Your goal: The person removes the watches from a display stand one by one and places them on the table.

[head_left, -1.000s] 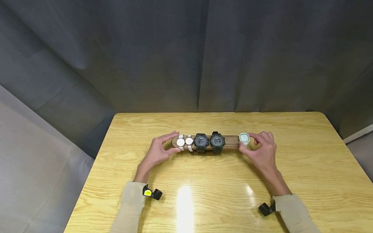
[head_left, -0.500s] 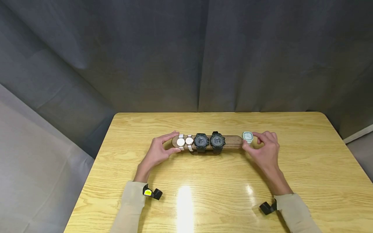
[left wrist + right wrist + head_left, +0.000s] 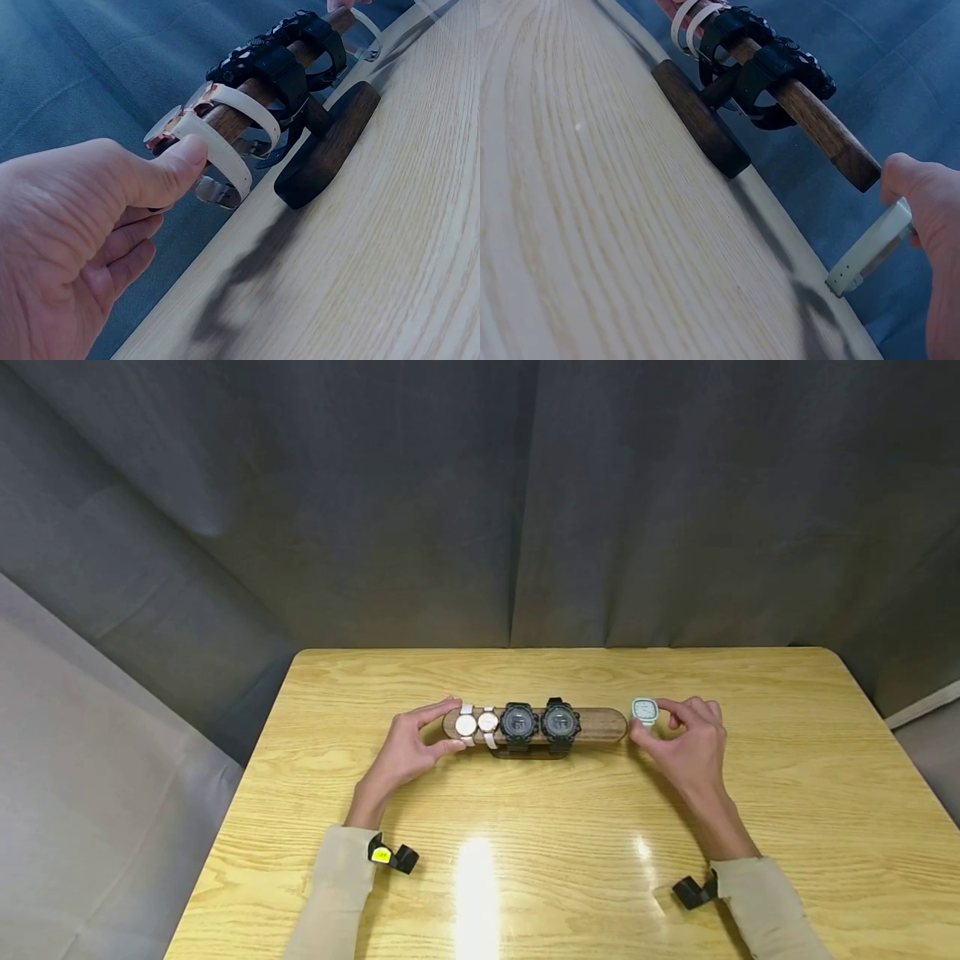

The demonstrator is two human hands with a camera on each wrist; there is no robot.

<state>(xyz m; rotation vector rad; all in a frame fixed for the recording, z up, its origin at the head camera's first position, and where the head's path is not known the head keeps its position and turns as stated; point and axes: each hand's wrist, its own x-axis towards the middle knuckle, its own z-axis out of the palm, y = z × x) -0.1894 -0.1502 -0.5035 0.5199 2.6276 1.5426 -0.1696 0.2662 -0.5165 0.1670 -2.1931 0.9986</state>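
Observation:
A wooden watch stand point(image 3: 600, 726) with a raised bar on a dark base point(image 3: 330, 146) stands on the table. Two watches with white straps, the outer one point(image 3: 466, 725) and the inner one point(image 3: 488, 722), hang at its left end. Beside them sit two chunky black watches point(image 3: 519, 722) point(image 3: 560, 723). My left hand point(image 3: 408, 747) grips the bar's left end, thumb on the outer white strap. Just off the bar's right end, my right hand point(image 3: 688, 747) pinches a pale mint watch point(image 3: 644, 711) between thumb and forefinger. Its strap point(image 3: 870, 251) hangs down as a loop, apart from the bar.
The stand rests on a light wood table point(image 3: 570, 852). A dark grey curtain point(image 3: 405, 510) hangs behind the table's back edge. Small black wrist cameras are strapped to both sleeves.
My right hand has drawn the mint watch rightward, from around the bar's right end to just beyond it. The left hand and the stand have stayed in place.

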